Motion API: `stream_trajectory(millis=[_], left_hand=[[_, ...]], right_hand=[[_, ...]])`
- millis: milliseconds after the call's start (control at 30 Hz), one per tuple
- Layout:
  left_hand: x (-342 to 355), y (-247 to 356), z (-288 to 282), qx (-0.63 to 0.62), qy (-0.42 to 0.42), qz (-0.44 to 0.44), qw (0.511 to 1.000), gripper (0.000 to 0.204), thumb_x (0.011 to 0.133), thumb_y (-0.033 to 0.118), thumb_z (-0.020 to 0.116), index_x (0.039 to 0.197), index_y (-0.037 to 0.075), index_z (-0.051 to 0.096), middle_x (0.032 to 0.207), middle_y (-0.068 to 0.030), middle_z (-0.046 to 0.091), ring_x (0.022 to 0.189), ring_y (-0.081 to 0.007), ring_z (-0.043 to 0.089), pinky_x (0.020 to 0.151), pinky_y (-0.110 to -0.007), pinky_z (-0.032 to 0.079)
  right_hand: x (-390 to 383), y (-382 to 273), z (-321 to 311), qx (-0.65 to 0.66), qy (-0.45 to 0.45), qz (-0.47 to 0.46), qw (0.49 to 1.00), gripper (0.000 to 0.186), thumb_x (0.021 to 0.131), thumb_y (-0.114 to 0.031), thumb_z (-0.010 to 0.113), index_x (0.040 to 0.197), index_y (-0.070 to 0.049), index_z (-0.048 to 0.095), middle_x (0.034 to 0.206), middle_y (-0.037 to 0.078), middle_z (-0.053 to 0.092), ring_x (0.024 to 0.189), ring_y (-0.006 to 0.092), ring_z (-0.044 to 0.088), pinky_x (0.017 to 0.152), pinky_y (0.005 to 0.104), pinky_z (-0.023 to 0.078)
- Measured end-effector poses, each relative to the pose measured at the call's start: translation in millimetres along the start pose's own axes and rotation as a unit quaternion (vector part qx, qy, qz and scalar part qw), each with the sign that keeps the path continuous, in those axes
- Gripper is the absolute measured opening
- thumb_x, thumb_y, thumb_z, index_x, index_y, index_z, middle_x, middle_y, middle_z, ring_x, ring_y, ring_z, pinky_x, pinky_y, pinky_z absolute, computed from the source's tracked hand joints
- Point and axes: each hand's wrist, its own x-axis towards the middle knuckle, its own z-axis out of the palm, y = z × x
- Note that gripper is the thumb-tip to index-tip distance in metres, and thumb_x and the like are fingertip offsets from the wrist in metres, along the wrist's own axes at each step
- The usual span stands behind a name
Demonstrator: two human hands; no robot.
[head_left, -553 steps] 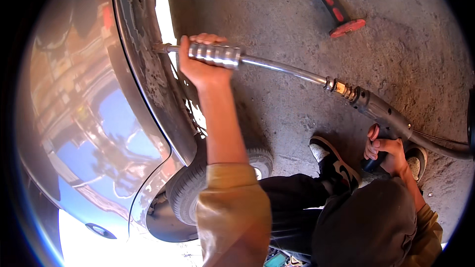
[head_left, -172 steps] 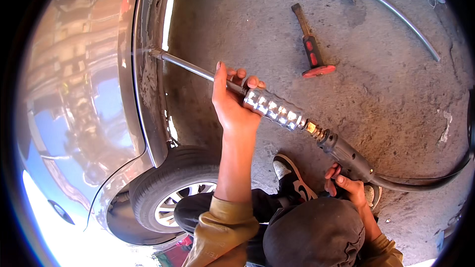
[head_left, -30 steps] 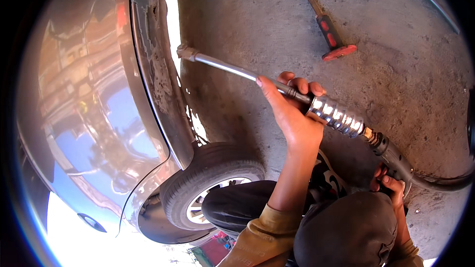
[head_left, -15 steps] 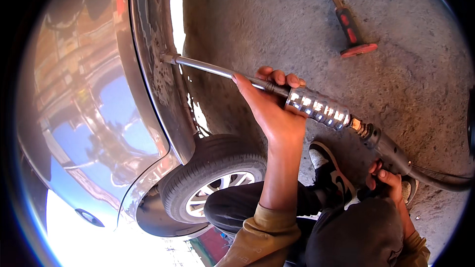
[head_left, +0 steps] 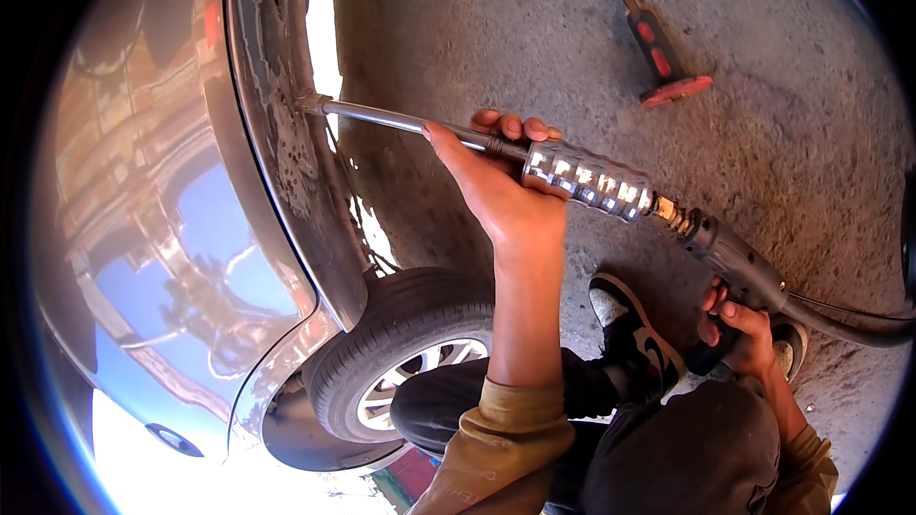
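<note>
A slide-hammer dent puller with a chrome shaft (head_left: 377,115) runs from the car's rusty, scraped sill (head_left: 286,124) toward the lower right. Its tip touches the sill's edge. My left hand (head_left: 510,191) is closed round the shaft, thumb along it, right against the ribbed metal sliding weight (head_left: 590,181). Behind the weight, a brass-coloured fitting joins the shaft to a dark pistol-shaped gun body (head_left: 733,257). My right hand (head_left: 749,339) is wrapped round the gun's black handle (head_left: 711,351); whether a finger presses a trigger cannot be made out.
A thick cable (head_left: 849,329) trails right from the gun. A chisel with a red-and-black guarded handle (head_left: 656,46) lies on the concrete floor (head_left: 763,133). The car's shiny body panel (head_left: 181,229) fills the left. A wheel (head_left: 405,362) stands beside my knees.
The whole view has shifted slightly, so most things appear a little further left. More of the gun's handle shows in my right hand. The puller's tip stays at the sill.
</note>
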Motion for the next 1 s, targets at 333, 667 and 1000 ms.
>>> stream_trajectory(millis=[333,667,1000], left_hand=[[2.5,4.1,-5.2,0.015,0.01,0.014,1.0,0.053,0.087,0.063,0.047,0.082,0.011,0.048,0.069,-0.0023,0.044,0.063,-0.0191,0.047,0.067,-0.036,0.042],[3.1,6.0,-2.0,0.016,0.01,0.017,1.0,0.051,0.09,0.059,0.045,0.081,0.01,0.048,0.068,-0.0026,0.044,0.064,-0.0193,0.049,0.068,-0.037,0.043],[2.4,5.9,0.7,0.021,0.032,0.025,0.999,0.053,0.086,0.064,0.048,0.08,0.012,0.048,0.066,-0.0012,0.043,0.059,-0.0186,0.046,0.066,-0.035,0.043]], right_hand=[[7.3,5.2,2.4,0.009,-0.008,0.007,1.0,0.047,0.074,-0.014,0.069,0.114,0.002,0.049,0.092,0.013,0.06,0.059,0.0213,0.051,0.055,0.0312,0.042],[8.5,4.8,4.7,0.005,-0.008,0.008,1.0,0.047,0.074,-0.015,0.07,0.113,0.002,0.05,0.091,0.012,0.06,0.058,0.0208,0.051,0.055,0.0313,0.042],[7.6,4.2,3.9,-0.008,-0.015,-0.003,1.0,0.044,0.075,-0.014,0.069,0.111,0.002,0.05,0.087,0.013,0.058,0.057,0.0201,0.05,0.056,0.0309,0.041]])
